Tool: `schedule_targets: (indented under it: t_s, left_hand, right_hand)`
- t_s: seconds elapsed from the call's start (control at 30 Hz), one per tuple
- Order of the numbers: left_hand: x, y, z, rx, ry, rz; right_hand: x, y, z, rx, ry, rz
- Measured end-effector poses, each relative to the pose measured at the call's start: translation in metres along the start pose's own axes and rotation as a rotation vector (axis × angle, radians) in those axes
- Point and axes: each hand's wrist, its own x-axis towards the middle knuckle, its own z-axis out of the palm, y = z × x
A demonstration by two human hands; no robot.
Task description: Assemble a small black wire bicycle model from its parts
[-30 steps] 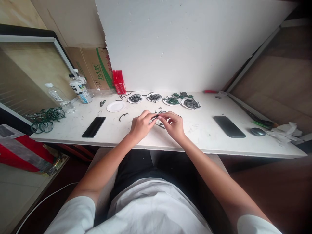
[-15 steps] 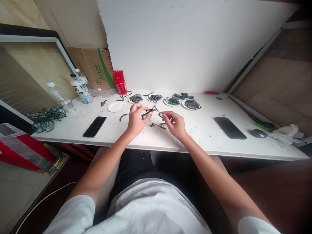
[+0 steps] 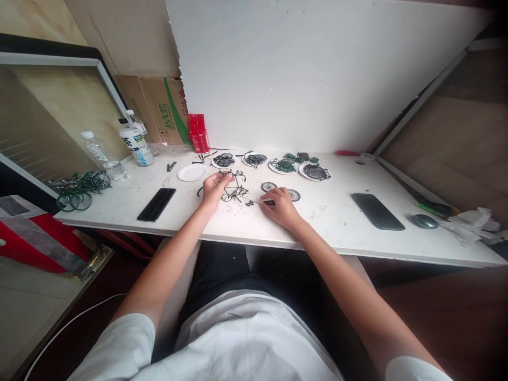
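Observation:
My left hand is pinched on a small dark model bicycle frame, keeping it upright just over the white table. The frame carries a handlebar and a chainring. Lower on the right, the fingers of my right hand are closed at the tabletop around a thin dark-handled tool, partly hidden by the fingers. Beyond that hand lie two loose spoked wheels, one of them partly covered. A small dark part rests between my hands, and a curved black piece shows beside the left hand.
Along the back stand plates of model parts and a bare white plate. Phones lie left and right, with a mouse farther right. Green model bicycles and bottles stand at the left.
My right hand has moved away from the frame and down to the table. The frame, still in my left hand, is turned more upright. The wheels beyond my right hand now show.

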Motion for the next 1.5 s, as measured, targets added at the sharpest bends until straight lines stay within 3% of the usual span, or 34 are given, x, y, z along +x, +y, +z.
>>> schedule_targets:
  t_s: [0.17, 0.37, 0.53, 0.8, 1.2, 1.5]
  left_hand:
    - [0.001, -0.006, -0.006, -0.174, 0.012, -0.162]
    - [0.003, -0.011, -0.010, -0.263, 0.032, -0.259]
    - [0.002, -0.011, -0.009, -0.258, 0.025, -0.254]
    - [-0.002, -0.010, -0.005, -0.157, -0.011, -0.173]
    - [-0.001, -0.016, -0.006, -0.101, 0.002, -0.149]
    - [-0.002, -0.013, -0.006, -0.107, -0.003, -0.177]
  right_hand:
    - [0.000, 0.000, 0.000, -0.024, -0.001, 0.043]
    - [-0.002, -0.028, 0.002, -0.036, -0.016, -0.099]
    - [-0.007, -0.046, 0.007, -0.004, -0.131, -0.205]
    - [-0.010, -0.041, 0.012, -0.044, -0.229, -0.254]
    - [-0.007, -0.039, 0.017, 0.052, -0.008, -0.201]
    - [-0.006, -0.032, 0.023, -0.014, 0.026, -0.126]
